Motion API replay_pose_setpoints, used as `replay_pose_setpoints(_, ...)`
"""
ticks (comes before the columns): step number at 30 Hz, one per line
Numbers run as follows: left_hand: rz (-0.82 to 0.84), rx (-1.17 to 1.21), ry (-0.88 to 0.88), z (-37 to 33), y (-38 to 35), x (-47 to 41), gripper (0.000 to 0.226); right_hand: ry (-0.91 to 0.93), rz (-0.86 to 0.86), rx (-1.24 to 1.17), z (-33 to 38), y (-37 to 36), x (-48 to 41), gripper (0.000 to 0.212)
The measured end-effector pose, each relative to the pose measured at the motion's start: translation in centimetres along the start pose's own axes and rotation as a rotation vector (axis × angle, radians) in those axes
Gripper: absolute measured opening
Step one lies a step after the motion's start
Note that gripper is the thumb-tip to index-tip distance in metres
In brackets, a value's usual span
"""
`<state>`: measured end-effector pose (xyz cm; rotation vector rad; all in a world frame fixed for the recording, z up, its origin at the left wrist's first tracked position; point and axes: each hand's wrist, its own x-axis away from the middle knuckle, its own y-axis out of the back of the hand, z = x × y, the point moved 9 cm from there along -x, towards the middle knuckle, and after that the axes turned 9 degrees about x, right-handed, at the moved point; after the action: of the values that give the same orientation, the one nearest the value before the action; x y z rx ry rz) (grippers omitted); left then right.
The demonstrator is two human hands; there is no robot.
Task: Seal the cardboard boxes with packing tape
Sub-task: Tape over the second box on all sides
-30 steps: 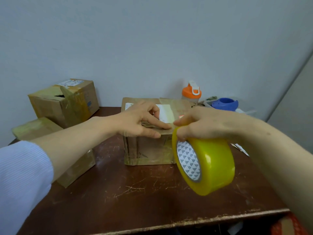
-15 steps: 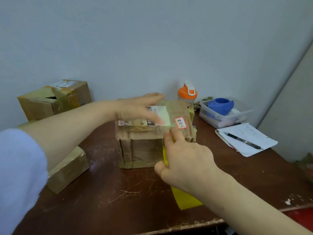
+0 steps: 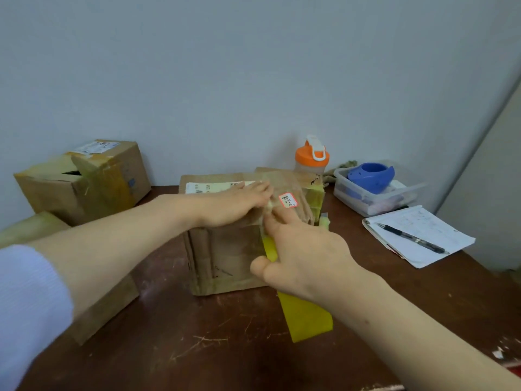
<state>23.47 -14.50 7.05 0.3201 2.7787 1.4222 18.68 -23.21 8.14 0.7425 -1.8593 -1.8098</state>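
- Since one second back, the glossy yellow packing-tape roll (image 3: pixel 307 317) has dropped from box-top height to low in front of the box, just above the scratched dark-brown wooden table (image 3: pixel 197 348). A strip now runs up the front face.
- Right hand (image 3: pixel 304 255): forefinger straight, fingertip (image 3: pixel 275 218) pressing the strip at the top front edge, thumb free. The other fingers are hidden, so we cannot tell whether they grip the roll.
- Risk, as we judge it: if the roll hangs off the strip, its weight could peel the fresh tape or drag it askew.
- Worn brown cardboard box (image 3: pixel 231 255): mid-table, creased, corners soft, old tape layers. New tape may bond poorly on that slick surface, and may wrinkle unless rubbed down.
- Left hand (image 3: pixel 234 201): flat on the lid, fingers straight, gripping nothing, pressing the flaps down. If it lifts early, the flaps may spring.
- Small red-bordered white sticker (image 3: pixel 288 200): just beside the fingertip, so the tape may cover it.
- Far left: second brown cardboard box (image 3: pixel 84 182), top flap gaping, unsealed.
- Far right: white paper notebook (image 3: pixel 423 230) with black pen (image 3: pixel 411 241).
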Motion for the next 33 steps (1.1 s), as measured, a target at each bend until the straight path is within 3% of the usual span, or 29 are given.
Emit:
replay_pose_setpoints(2,0.065,0.018,0.002,0.0,0.6,0.7,0.033,0.003,-0.001,-0.003,-0.2,-0.2,-0.3,0.069)
replay_pose_setpoints(5,0.130,-0.273,0.082,0.7,1.3,1.5,0.094,0.002,0.001,-0.023,-0.6,-0.3,-0.7,0.069)
replay_pose_setpoints(6,0.111,-0.384,0.083,1.4,1.4,1.9,0.102,0.003,0.005,-0.028,-0.7,-0.3,-0.7,0.069)
replay_pose_setpoints(11,0.017,-0.436,0.072,2.1,1.2,2.9,0.089,0.027,0.062,-0.051,-0.5,0.5,-0.7,0.067)
replay_pose_setpoints(13,0.028,-0.428,0.086,1.2,1.3,2.8,0.087,0.008,0.131,-0.166,-1.5,1.9,-0.5,0.060)
replay_pose_setpoints(16,0.059,-0.231,0.130,0.0,2.0,3.4,0.079,-0.031,0.163,-0.345,-2.9,5.5,-0.1,0.048)
replay_pose_setpoints(19,0.134,0.061,0.158,-0.8,2.3,4.2,0.042,-0.047,0.133,-0.301,-3.7,8.8,-1.3,0.054)
replay_pose_setpoints(21,0.134,0.193,0.174,-0.6,2.6,4.5,0.030,-0.015,0.178,-0.397,-3.1,9.6,-2.0,0.060)
replay_pose_setpoints(23,0.086,0.248,0.238,0.4,3.3,4.6,0.029,-0.020,0.207,-0.509,-2.9,10.1,-2.8,0.067)
replay_pose_setpoints(25,0.010,0.140,0.270,1.5,4.5,4.6,0.028,-0.018,0.167,-0.502,-2.8,10.5,-3.9,0.063)
replay_pose_setpoints(29,-0.311,-0.511,0.222,1.7,7.3,4.0,0.046,-0.003,-0.066,-0.624,-2.2,10.7,-6.5,0.063)
replay_pose_setpoints(31,-0.255,-0.492,0.157,2.0,5.2,3.6,0.059,0.009,-0.181,-0.653,-1.8,9.9,-7.6,0.059)
replay_pose_setpoints(33,-0.086,-0.371,0.215,3.6,2.1,3.6,0.102,0.003,-0.235,-0.733,-1.7,8.7,-8.5,0.060)
